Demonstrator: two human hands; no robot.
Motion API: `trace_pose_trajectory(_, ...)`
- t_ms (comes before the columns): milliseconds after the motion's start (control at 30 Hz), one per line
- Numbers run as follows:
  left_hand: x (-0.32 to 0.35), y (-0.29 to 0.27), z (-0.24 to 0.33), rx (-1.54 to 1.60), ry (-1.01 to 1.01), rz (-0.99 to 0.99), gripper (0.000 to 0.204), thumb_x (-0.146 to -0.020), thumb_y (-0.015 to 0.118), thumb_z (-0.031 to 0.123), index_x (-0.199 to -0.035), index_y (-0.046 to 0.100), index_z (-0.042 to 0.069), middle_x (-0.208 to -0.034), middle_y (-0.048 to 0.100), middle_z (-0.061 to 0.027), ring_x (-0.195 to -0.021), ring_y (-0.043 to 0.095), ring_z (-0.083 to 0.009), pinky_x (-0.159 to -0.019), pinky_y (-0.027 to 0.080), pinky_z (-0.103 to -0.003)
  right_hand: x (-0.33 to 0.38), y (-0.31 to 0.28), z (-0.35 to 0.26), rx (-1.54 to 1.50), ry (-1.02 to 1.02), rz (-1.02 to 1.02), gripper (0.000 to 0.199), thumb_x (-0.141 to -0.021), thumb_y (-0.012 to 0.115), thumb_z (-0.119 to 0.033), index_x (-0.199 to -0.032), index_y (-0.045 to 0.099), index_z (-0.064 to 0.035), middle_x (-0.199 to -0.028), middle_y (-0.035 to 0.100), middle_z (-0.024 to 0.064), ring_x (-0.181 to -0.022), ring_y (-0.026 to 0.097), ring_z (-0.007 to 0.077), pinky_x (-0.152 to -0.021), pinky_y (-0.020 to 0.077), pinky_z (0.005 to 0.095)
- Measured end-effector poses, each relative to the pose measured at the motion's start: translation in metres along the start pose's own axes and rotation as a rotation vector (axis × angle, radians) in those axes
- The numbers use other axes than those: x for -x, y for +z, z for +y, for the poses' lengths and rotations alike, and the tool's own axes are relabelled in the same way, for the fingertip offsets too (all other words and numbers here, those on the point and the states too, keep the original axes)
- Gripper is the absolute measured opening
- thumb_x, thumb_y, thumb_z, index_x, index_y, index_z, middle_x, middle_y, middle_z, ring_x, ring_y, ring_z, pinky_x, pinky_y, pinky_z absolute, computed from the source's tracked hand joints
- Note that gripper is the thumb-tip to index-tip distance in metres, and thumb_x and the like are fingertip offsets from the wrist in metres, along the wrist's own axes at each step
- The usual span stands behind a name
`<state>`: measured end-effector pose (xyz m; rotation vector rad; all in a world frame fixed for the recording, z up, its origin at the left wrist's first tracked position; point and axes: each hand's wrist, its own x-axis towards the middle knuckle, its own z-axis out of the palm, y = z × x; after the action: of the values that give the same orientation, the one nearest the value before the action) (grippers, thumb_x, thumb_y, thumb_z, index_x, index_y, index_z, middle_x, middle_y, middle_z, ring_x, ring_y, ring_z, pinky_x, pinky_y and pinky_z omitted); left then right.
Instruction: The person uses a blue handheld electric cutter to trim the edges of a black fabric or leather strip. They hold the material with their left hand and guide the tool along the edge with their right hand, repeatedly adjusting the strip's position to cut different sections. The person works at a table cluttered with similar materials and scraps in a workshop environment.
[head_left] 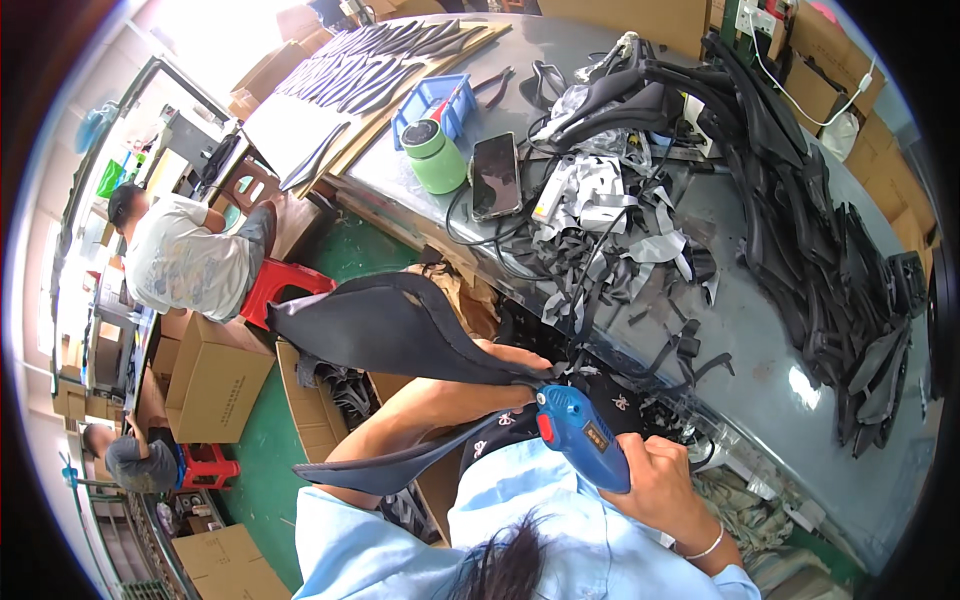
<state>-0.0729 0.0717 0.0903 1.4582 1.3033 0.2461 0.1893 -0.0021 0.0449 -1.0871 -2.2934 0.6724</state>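
Observation:
My left hand (508, 362) grips a long, curved black padded piece (385, 325) near its narrow right end. Part of that hand is hidden behind the material. A lower black flap (395, 472) hangs across my left forearm; whether it belongs to the same piece I cannot tell. In my right hand (660, 480) is a blue cordless power tool (588, 440) with a red button. Its head points up and left, close to the tip of the black piece. Whether the two touch is not plain, and no blade shows.
Black and grey scraps (600, 262) litter the metal table (735, 400), with a heap of black curved pieces (790, 230) on its right. A phone (496, 175), green flask (433, 157) and blue basket (452, 100) stand farther back. Two seated people (190, 250) and cardboard boxes (215, 385) are leftward.

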Motion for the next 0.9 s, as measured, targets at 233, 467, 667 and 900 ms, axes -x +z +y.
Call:
trace_pose_trajectory(233,-0.013,0.011,-0.009,-0.286,0.322,0.044,0.035,-0.079,0.063,0.009,-0.112,0.062,0.000,-0.111,0.064,-0.0160,-0.103,0.061,-0.0268,-0.092,0.046,-0.032,-0.005,0.005,-0.006,-0.058,0.013,0.020,0.038,-0.064,0.074,-0.015,-0.089,0.052,-0.0002,-0.056,0.057,0.0074,-0.050,0.059,0.0253,-0.051,0.0456,0.0334)
trace_pose_trajectory(467,0.014,-0.012,0.005,0.159,0.391,0.208,0.043,-0.074,0.072,0.009,-0.114,0.060,0.001,-0.108,0.064,-0.0108,-0.097,0.061,-0.0189,-0.085,0.049,-0.030,-0.009,0.013,-0.006,-0.087,0.083,0.051,0.040,-0.062,0.076,-0.017,-0.091,0.052,-0.0012,-0.057,0.058,0.0094,-0.052,0.061,0.0267,-0.053,0.0484,0.0342)
trace_pose_trajectory(667,0.013,0.006,0.002,0.868,0.790,0.784,0.037,-0.080,0.064,0.008,-0.115,0.052,0.003,-0.107,0.057,-0.0118,-0.101,0.056,-0.0206,-0.089,0.046,-0.035,-0.011,0.011,-0.005,-0.028,0.089,0.049,0.045,-0.060,0.078,-0.018,-0.092,0.051,-0.0009,-0.059,0.060,0.0106,-0.052,0.061,0.0277,-0.053,0.0483,0.0351)
trace_pose_trajectory(900,0.009,0.034,0.010,0.927,0.786,0.915,0.032,-0.082,0.057,0.013,-0.111,0.048,0.004,-0.109,0.049,-0.0097,-0.100,0.053,-0.0185,-0.090,0.043,-0.033,-0.011,0.009,-0.010,-0.075,0.099,0.061,0.047,-0.059,0.079,-0.018,-0.092,0.051,-0.0010,-0.060,0.060,0.0112,-0.054,0.061,0.0284,-0.054,0.0484,0.0362)
